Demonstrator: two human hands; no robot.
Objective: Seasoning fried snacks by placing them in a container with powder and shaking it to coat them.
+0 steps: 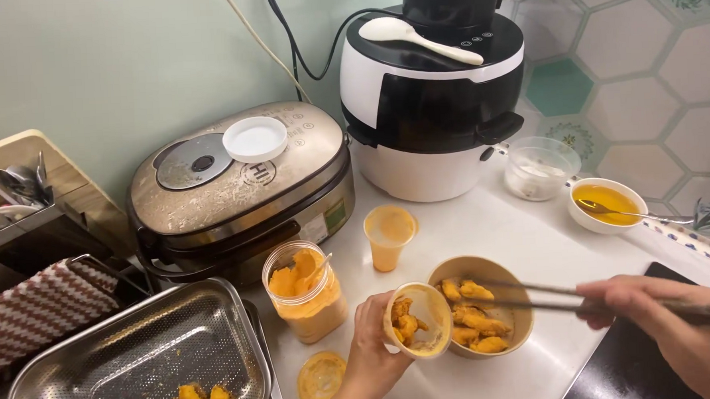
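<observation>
Two hands work here. My left hand (371,341) fingers wrap a tilted plastic cup (418,320) beside the bowl (486,275). My right hand (670,321) fingers pinch metal chopsticks (535,295).

A beige rice cooker (238,181) stood at the back of the desk (524,240) with a white lid (255,138) resting on top. Beside it stood a black-and-white cooker (434,100) carrying a white spoon (416,37). Near the tiled wall sat an empty clear container (541,167) and a white bowl of orange liquid (608,204). A striped cloth (41,313) hung at the left.
</observation>
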